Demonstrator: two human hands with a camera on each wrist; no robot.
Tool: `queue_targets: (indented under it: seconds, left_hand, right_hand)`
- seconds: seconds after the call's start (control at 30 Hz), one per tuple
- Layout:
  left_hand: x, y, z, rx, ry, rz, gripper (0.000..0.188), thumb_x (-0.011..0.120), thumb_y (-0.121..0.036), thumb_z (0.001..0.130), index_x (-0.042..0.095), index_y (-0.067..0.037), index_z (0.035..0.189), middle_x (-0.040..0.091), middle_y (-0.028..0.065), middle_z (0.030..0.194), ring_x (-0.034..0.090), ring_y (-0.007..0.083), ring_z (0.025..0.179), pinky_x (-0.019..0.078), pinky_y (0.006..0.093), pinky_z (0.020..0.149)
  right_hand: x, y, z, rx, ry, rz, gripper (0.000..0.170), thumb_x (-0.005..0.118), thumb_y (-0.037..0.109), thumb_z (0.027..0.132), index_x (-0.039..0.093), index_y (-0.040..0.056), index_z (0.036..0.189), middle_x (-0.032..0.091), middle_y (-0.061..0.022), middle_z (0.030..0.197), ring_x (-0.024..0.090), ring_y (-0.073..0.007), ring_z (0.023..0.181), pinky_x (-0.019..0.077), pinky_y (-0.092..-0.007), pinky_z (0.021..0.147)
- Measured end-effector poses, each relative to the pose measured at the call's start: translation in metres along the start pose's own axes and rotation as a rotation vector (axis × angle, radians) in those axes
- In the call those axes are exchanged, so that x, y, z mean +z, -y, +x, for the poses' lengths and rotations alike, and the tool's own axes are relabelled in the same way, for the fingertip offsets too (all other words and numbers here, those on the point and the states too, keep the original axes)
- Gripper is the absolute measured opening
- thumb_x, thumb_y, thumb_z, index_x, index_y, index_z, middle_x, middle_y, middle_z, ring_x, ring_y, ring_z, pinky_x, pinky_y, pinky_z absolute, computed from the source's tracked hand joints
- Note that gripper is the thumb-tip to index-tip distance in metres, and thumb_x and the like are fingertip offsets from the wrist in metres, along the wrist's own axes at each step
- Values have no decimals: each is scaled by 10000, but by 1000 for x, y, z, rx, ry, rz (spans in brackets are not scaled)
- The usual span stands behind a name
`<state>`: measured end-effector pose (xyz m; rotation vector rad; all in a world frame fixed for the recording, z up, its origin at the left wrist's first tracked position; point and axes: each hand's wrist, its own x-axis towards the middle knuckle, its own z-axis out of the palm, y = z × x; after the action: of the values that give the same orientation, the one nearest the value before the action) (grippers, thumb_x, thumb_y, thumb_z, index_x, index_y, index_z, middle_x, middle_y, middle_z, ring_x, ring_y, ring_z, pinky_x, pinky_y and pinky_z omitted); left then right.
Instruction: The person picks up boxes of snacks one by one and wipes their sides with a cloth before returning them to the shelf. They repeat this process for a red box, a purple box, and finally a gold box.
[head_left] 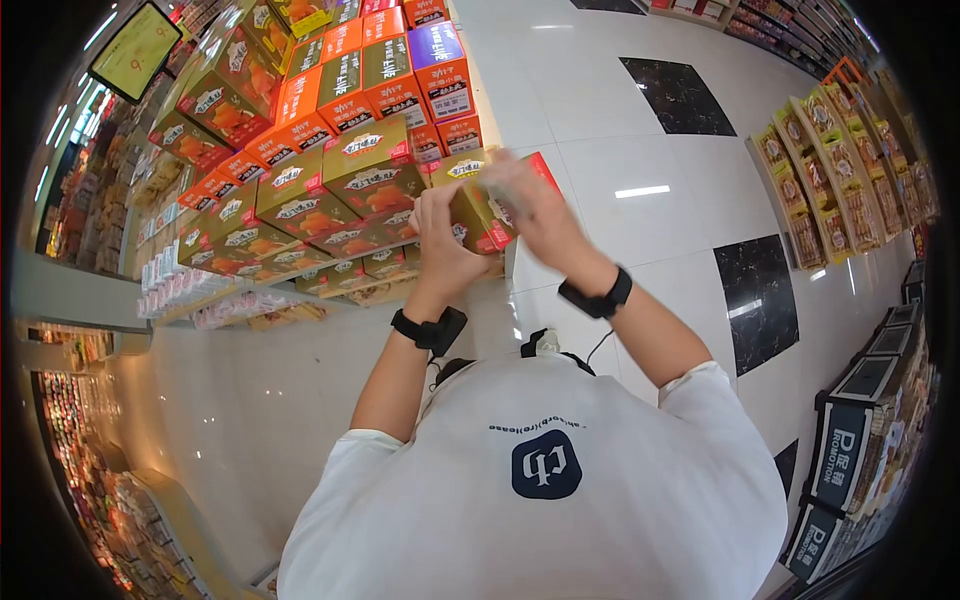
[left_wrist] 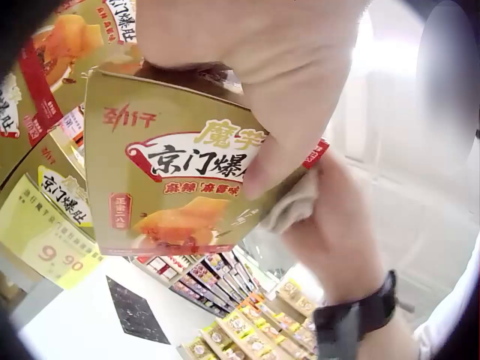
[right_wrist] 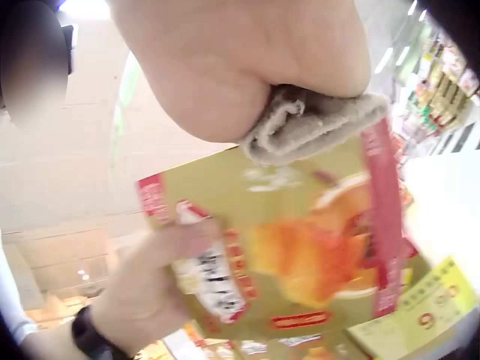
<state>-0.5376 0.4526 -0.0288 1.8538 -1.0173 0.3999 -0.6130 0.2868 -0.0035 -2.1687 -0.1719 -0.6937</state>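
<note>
My left hand [head_left: 447, 250] grips a gold snack box [left_wrist: 176, 169] by its side, the thumb lying over the printed front in the left wrist view. The box bears Chinese lettering, a food picture and red trim. In my right hand [head_left: 545, 218] is a folded grey cloth [right_wrist: 319, 133], held against the upper edge of the same box in the right wrist view. The right hand looks blurred in the head view. Right beside the held box, matching gold boxes [head_left: 370, 180] stand in a row at the front of the display.
Orange boxes [head_left: 385, 60] and a purple box [head_left: 438, 55] are stacked behind the gold row. A yellow price card [left_wrist: 52, 244] hangs at the display's edge. Across the tiled floor [head_left: 620, 190] stands a rack of yellow packets [head_left: 830, 165]. Promotion-marked bins [head_left: 840, 455] stand at right.
</note>
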Motion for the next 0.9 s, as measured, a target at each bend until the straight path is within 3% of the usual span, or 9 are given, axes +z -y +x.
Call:
queue_targets:
  seconds: [0.07, 0.3, 0.37, 0.43, 0.5, 0.57, 0.73, 0.83, 0.9]
  left_hand:
    - [-1, -2, 1, -32, -26, 4, 891, 916, -180, 591, 465, -104, 1357, 528, 97, 1195, 486, 330, 1134, 357, 464, 993]
    - [2, 5, 1, -52, 43, 28, 916, 932, -187, 567, 470, -105, 1353, 529, 92, 1188, 485, 320, 1144, 355, 454, 1003]
    - [1, 1, 1, -71, 34, 25, 927, 936, -194, 561, 470, -107, 1357, 529, 90, 1186, 487, 322, 1140, 355, 451, 1004]
    - [0, 3, -2, -85, 66, 46, 965, 941, -212, 559, 460, -117, 1390, 528, 93, 1197, 492, 330, 1157, 357, 452, 1022]
    - [-1, 1, 5, -119, 80, 9, 937, 919, -217, 582, 463, -116, 1395, 528, 92, 1200, 491, 321, 1174, 340, 451, 1032]
    - [-9, -1, 9, -167, 105, -28, 910, 898, -222, 606, 466, -116, 1399, 529, 91, 1202, 491, 312, 1191, 324, 450, 1042]
    - [-28, -10, 31, 5, 335, -36, 1065, 925, -277, 607, 394, -118, 1516, 517, 119, 1309, 477, 314, 1272, 296, 463, 1082]
    - [-38, -22, 39, 81, 244, 100, 1206, 974, -349, 593, 312, -94, 1567, 505, 143, 1434, 513, 309, 1284, 390, 452, 1088]
    - [-46, -8, 36, -30, 224, -31, 1186, 965, -355, 611, 308, -97, 1564, 491, 135, 1452, 478, 309, 1333, 357, 458, 1125]
  right_hand:
    - [-5, -43, 7, 212, -123, -60, 573, 579, -131, 839, 576, 81, 1372, 501, -211, 1486, 402, -380, 1453, 363, -416, 1176]
    - [6, 18, 0, 8, 43, 143, 558, 557, -124, 885, 582, 128, 1381, 510, -221, 1477, 409, -385, 1447, 383, -397, 1154]
    - [1, -37, -4, 49, 49, 48, 513, 578, -70, 912, 573, 111, 1392, 510, -219, 1483, 393, -372, 1463, 367, -409, 1165]
    - [0, -68, -9, 317, -72, 1, 461, 568, 40, 947, 543, 96, 1404, 527, -227, 1459, 390, -396, 1456, 350, -433, 1184]
    - [-14, -42, -8, 289, -45, 71, 489, 658, 151, 948, 540, 95, 1419, 500, -218, 1491, 355, -397, 1479, 346, -435, 1183]
    - [-28, -12, -6, -48, 209, 6, 668, 779, 162, 853, 495, 86, 1453, 468, -188, 1520, 324, -401, 1494, 331, -446, 1192]
    - [-35, -2, -11, -25, 161, 9, 904, 902, 120, 695, 435, 71, 1468, 489, -161, 1469, 414, -371, 1426, 354, -440, 1182]
    - [-38, -17, -22, 120, 78, 176, 910, 909, 80, 687, 426, 71, 1458, 511, -128, 1431, 474, -297, 1363, 382, -417, 1163]
    - [-44, -26, -32, 242, 16, 288, 888, 902, 64, 703, 426, 73, 1453, 515, -108, 1421, 490, -255, 1336, 395, -401, 1152]
